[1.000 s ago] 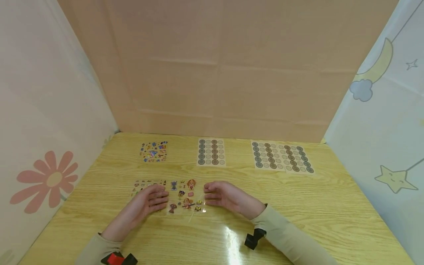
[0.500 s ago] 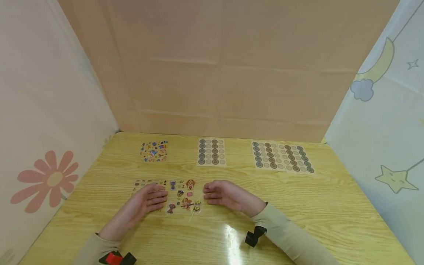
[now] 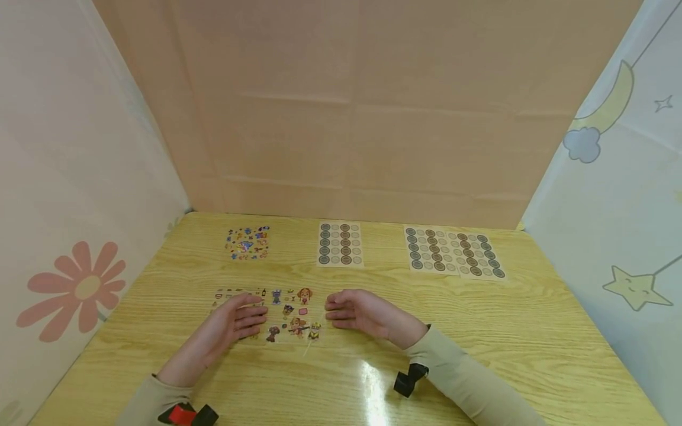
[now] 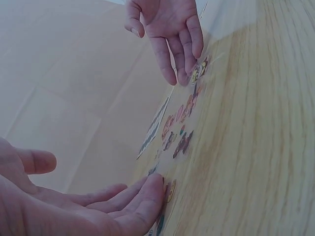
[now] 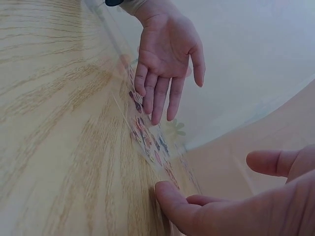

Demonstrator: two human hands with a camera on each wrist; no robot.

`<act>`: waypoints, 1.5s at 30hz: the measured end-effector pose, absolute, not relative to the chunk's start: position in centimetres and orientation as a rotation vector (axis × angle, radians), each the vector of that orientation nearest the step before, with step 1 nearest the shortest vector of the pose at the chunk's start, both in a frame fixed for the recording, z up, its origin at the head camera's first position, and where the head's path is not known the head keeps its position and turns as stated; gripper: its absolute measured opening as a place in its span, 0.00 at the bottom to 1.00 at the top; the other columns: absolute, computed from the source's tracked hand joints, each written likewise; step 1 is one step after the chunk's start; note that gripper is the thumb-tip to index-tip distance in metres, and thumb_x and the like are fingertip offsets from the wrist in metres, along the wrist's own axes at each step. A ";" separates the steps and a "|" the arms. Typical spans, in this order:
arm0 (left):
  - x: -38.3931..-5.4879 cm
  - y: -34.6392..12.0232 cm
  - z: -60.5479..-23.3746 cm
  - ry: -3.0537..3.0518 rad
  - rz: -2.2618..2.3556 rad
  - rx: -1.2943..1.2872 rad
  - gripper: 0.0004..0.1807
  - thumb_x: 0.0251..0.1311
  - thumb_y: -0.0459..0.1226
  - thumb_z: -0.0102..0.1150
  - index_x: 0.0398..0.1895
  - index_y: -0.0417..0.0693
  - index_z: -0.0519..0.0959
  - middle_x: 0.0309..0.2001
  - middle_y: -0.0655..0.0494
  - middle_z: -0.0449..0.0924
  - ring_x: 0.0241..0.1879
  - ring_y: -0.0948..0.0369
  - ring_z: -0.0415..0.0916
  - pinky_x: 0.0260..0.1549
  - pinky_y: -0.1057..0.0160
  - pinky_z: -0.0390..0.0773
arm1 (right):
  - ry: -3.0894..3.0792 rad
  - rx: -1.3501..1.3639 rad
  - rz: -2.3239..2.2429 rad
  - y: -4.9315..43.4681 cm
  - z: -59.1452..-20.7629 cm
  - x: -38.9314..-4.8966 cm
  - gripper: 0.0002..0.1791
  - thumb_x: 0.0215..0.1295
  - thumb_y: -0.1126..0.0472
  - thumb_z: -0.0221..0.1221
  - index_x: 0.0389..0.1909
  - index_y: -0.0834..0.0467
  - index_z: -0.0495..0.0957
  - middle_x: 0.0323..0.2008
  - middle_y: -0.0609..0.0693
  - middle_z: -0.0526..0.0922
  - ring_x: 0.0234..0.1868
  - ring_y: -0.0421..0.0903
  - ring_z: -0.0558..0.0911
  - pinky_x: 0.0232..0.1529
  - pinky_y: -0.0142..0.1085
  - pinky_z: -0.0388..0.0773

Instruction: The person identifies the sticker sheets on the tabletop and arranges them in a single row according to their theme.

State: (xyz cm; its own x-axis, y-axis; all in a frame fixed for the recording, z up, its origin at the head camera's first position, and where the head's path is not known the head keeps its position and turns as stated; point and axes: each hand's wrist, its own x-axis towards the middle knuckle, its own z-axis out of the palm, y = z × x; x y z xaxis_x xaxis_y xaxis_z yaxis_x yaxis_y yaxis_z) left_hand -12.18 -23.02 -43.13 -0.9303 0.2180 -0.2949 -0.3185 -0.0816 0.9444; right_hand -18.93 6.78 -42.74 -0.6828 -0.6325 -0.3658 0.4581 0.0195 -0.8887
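Between my two hands, on the wooden table, lies a clear sticker sheet (image 3: pixel 290 319) printed with cartoon puppies. My left hand (image 3: pixel 229 325) rests at its left side, fingers straight and thumb apart. It partly covers a second clear sheet (image 3: pixel 219 296) of small stickers, so much of that one is hidden. Facing it, my right hand (image 3: pixel 367 316) has its fingertips right at the puppy sheet's right edge, the fingers loosely bent. Both palms face inward, and the wrist views show nothing gripped. In the left wrist view, the puppy stickers (image 4: pixel 183 143) run between the hands.
Toward the back left lies a small sheet of colourful stickers (image 3: pixel 247 244). A sheet of round coin-like stickers (image 3: pixel 340 245) is at the back middle, and two overlapping ones (image 3: pixel 453 253) at the back right. Patterned side walls and a plain back panel (image 3: pixel 351 118) enclose the table.
The puppy sticker sheet has slid a little to the left, and both hands have shifted slightly left with it. The sheets at the back have stayed in place.
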 end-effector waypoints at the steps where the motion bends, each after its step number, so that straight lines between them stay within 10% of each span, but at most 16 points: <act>1: -12.2 -23.0 -43.1 1.844 2.073 -0.113 0.35 0.76 0.50 0.29 0.70 0.27 0.50 0.66 0.27 0.57 0.64 0.39 0.61 0.60 0.49 0.68 | 1.516 -0.189 -1.767 6.7 -42.7 -18.9 0.27 0.67 0.62 0.47 0.60 0.77 0.60 0.57 0.67 0.68 0.60 0.63 0.70 0.63 0.49 0.65; 45: -11.9 -23.9 -43.2 1.819 2.065 -0.033 0.37 0.76 0.51 0.27 0.70 0.25 0.45 0.67 0.27 0.55 0.64 0.40 0.60 0.59 0.50 0.69 | 1.560 -0.214 -1.739 6.4 -42.6 -18.8 0.31 0.66 0.61 0.47 0.65 0.75 0.56 0.62 0.69 0.66 0.61 0.63 0.68 0.63 0.51 0.64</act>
